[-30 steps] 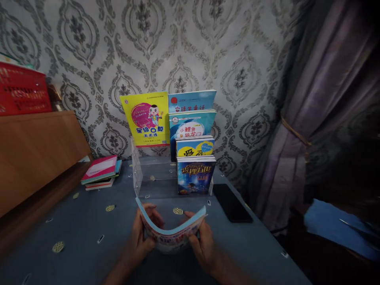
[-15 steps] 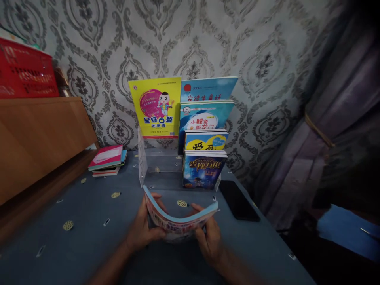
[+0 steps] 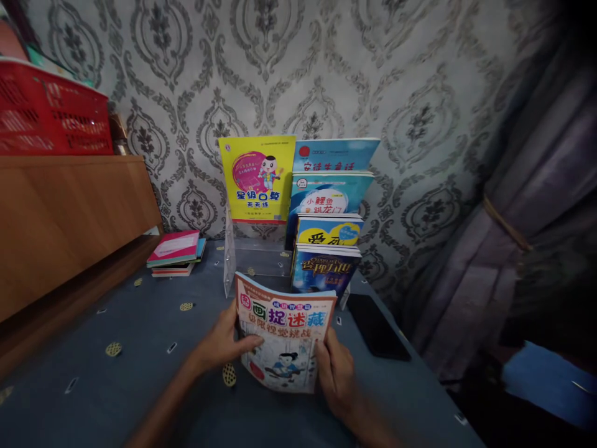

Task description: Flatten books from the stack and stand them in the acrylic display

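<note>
I hold a thin children's book (image 3: 283, 333) with a white cover and coloured letters upright above the blue tablecloth (image 3: 140, 367). My left hand (image 3: 222, 346) grips its left edge, thumb on the cover. My right hand (image 3: 336, 373) grips its lower right edge. Just behind it stands a clear acrylic tiered book rack (image 3: 242, 261). The rack carries a yellow book (image 3: 258, 179) at the back left and several blue books (image 3: 326, 233) stepped down its right side. The rack's lower left tiers hold nothing.
A small stack of books with a pink one on top (image 3: 176, 252) lies at the left by a wooden cabinet (image 3: 65, 224) carrying a red basket (image 3: 51, 118). A black phone (image 3: 377, 326) lies right of the rack. A curtain (image 3: 522, 205) hangs at the right.
The book was bent into a curve with its top edge toward me; now it is straightened and raised so that its front cover faces me. The view has shifted slightly.
</note>
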The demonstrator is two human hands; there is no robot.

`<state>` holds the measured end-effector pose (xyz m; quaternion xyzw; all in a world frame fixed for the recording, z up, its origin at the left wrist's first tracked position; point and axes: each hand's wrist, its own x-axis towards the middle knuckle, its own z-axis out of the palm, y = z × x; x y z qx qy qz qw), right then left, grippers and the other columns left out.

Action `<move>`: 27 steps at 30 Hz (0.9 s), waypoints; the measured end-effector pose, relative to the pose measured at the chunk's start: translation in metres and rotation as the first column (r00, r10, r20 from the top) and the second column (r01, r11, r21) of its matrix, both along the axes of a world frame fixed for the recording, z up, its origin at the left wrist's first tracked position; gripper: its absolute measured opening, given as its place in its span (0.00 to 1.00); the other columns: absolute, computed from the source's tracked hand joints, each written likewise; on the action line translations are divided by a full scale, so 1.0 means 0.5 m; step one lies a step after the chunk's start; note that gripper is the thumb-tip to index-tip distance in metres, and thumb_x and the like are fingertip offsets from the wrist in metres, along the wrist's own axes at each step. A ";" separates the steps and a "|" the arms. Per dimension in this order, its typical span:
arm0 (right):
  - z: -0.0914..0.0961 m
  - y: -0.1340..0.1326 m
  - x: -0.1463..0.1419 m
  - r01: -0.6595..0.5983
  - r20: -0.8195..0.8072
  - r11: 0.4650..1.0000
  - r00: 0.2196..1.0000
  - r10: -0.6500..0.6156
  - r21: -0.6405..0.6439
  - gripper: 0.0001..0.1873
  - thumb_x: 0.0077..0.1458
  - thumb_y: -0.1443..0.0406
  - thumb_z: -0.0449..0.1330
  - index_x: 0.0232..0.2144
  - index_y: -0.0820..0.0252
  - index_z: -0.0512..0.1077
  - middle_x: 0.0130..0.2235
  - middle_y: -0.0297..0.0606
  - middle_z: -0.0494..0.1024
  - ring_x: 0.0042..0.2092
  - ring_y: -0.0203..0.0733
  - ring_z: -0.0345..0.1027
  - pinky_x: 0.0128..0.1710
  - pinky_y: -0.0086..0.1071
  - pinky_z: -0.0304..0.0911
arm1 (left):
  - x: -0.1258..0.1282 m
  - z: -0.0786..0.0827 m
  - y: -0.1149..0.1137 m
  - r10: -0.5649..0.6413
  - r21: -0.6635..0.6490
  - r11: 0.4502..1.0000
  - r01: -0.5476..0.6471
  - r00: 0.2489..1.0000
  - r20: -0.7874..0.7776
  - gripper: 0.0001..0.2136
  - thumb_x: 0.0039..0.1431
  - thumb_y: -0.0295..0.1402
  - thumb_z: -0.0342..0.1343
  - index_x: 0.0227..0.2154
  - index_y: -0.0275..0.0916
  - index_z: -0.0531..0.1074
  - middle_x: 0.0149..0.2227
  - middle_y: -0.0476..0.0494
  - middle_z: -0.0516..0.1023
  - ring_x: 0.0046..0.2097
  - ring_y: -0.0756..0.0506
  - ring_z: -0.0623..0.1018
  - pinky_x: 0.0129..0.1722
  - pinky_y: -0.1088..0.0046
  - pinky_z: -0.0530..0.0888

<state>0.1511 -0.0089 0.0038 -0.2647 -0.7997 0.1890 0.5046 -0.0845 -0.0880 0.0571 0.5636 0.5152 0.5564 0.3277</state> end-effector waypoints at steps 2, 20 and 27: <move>0.009 -0.002 0.008 0.009 0.019 1.000 1.000 -0.009 -0.009 0.18 0.71 0.59 0.45 0.45 0.55 0.74 0.30 0.38 0.81 0.28 0.45 0.77 0.29 0.34 0.72 | -0.003 0.017 0.001 -0.031 -0.023 0.999 0.031 0.999 -0.014 0.29 0.44 0.30 0.71 0.53 0.40 0.75 0.51 0.37 0.81 0.53 0.34 0.79 0.54 0.61 0.73; 0.134 0.042 -0.021 -0.092 0.207 0.968 0.968 0.143 -0.235 0.20 0.69 0.53 0.45 0.37 0.57 0.72 0.29 0.39 0.79 0.31 0.45 0.74 0.32 0.34 0.68 | -0.074 0.049 0.060 0.035 0.039 0.999 -0.034 0.999 -0.026 0.25 0.46 0.28 0.67 0.51 0.41 0.77 0.52 0.39 0.81 0.54 0.35 0.78 0.56 0.58 0.74; 0.209 0.119 -0.078 -0.078 0.218 0.996 0.972 0.087 -0.049 0.18 0.69 0.55 0.44 0.43 0.57 0.69 0.35 0.41 0.80 0.37 0.48 0.75 0.39 0.38 0.68 | -0.130 0.125 0.131 0.118 0.297 0.953 -0.059 0.976 -0.183 0.27 0.46 0.30 0.66 0.53 0.38 0.73 0.52 0.35 0.79 0.56 0.33 0.76 0.58 0.52 0.73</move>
